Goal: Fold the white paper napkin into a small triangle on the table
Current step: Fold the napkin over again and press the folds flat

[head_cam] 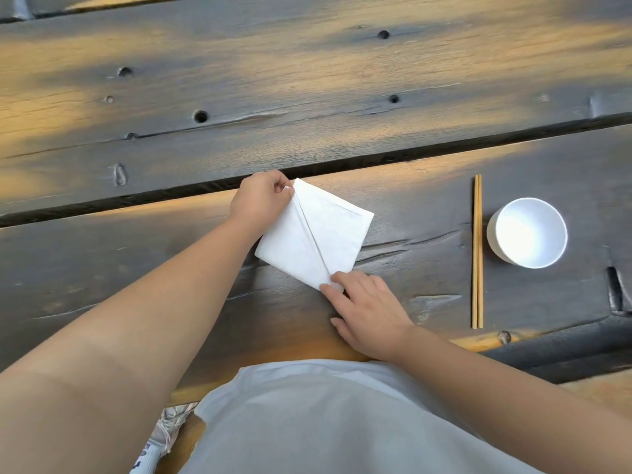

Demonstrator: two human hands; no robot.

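Observation:
The white paper napkin [318, 234] lies on the dark wooden table [171, 261] as a tilted square, with a raised crease running from its far corner to its near corner. My left hand [261, 196] pinches the far corner with curled fingers and thumb. At the near corner, my right hand [367, 311] presses the paper down with straight fingers.
A pair of wooden chopsticks [477, 251] lies lengthwise to the right of the napkin. A white bowl [527, 232] stands just beyond them. A dark gap [444, 150] between planks runs across the table behind the napkin. The table's near edge is at my lap.

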